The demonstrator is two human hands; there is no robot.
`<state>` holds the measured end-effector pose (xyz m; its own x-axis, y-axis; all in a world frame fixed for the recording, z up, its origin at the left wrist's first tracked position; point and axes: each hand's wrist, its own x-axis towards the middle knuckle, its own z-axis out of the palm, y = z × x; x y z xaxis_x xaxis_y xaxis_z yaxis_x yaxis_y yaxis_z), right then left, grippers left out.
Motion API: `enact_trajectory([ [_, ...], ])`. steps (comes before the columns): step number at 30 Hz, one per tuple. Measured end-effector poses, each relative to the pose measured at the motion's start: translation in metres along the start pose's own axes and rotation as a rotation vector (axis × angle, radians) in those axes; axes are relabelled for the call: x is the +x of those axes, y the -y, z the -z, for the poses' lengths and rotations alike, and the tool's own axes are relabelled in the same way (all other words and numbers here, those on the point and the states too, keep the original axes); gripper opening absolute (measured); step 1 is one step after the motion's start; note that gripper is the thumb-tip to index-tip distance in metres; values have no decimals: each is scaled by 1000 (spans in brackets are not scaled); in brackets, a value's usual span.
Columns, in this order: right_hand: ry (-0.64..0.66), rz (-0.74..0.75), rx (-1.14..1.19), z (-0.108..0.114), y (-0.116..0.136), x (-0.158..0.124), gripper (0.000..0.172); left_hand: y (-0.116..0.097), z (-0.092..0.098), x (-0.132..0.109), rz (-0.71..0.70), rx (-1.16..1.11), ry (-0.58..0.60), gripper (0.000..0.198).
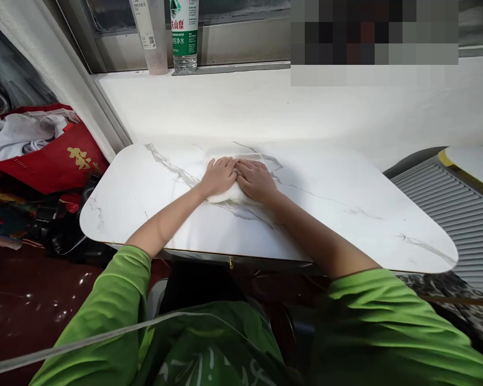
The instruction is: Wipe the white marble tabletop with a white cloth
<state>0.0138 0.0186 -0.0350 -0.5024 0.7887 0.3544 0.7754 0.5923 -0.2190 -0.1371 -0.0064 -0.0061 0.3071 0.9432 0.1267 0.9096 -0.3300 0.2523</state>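
Note:
A white cloth [235, 194] lies folded on the white marble-patterned tabletop [338, 225], near its middle. My left hand [219, 176] rests palm down on the cloth's left part, its fingers laid forward over it. Beside it my right hand [255, 179] lies palm down on the right part, fingers also pointing away from me. The two hands touch around the thumbs. My palms hide much of the cloth, though its far edge shows beyond the fingertips and a bulge of it shows on the near side.
A clear plastic cup [156, 59] and a green-labelled water bottle [185, 40] stand on the ledge behind the table. At left is a red bag [64, 161] with white fabric inside. A grey ribbed surface [438, 198] lies to the right. A pale cord [104, 335] crosses my front.

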Motion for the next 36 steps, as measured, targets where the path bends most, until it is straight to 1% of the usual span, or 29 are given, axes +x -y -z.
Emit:
enact_trajectory([
  [5, -43, 3, -2, 15, 9, -45, 48, -28, -3, -27, -51, 3, 32, 48],
  [7, -45, 26, -25, 23, 16, -70, 49, -44, -4, -45, -48, 1, 50, 50],
  [10, -33, 80, -45, 37, 28, -111, 51, -69, -6, -78, -46, 6, 60, 52],
  [12, -28, 105, -43, 46, 35, -132, 52, -81, -7, -96, -78, 5, 64, 54],
  [14, -27, 116, -31, 52, 38, -143, 52, -87, -8, -105, -111, -2, 78, 56],
  [15, -23, 119, -21, 54, 37, -143, 52, -88, -9, -105, -117, -5, 84, 56],
  [17, -3, 123, 10, 55, 31, -134, 51, -86, -11, -96, -111, -10, 78, 55],
  [19, 18, 118, 42, 51, 18, -115, 50, -80, -15, -75, -89, -16, 54, 53],
  [21, 22, 99, 66, 45, 0, -89, 50, -71, -18, -46, -65, -26, 42, 51],
  [26, 16, 17, 46, 26, -50, -15, 48, -43, -23, 39, -16, -43, 27, 50],
  [29, 22, -12, 34, 14, -73, 22, 47, -28, -26, 80, 4, -31, -1, 48],
  [32, 12, -53, 29, 6, -86, 43, 47, -19, -28, 103, 4, -36, -10, 47],
  [34, 7, -76, 18, 3, -88, 47, 48, -17, -28, 107, -1, -37, -12, 47],
  [36, 1, -85, 9, 3, -86, 43, 50, -18, -27, 103, -12, -35, -8, 48],
])
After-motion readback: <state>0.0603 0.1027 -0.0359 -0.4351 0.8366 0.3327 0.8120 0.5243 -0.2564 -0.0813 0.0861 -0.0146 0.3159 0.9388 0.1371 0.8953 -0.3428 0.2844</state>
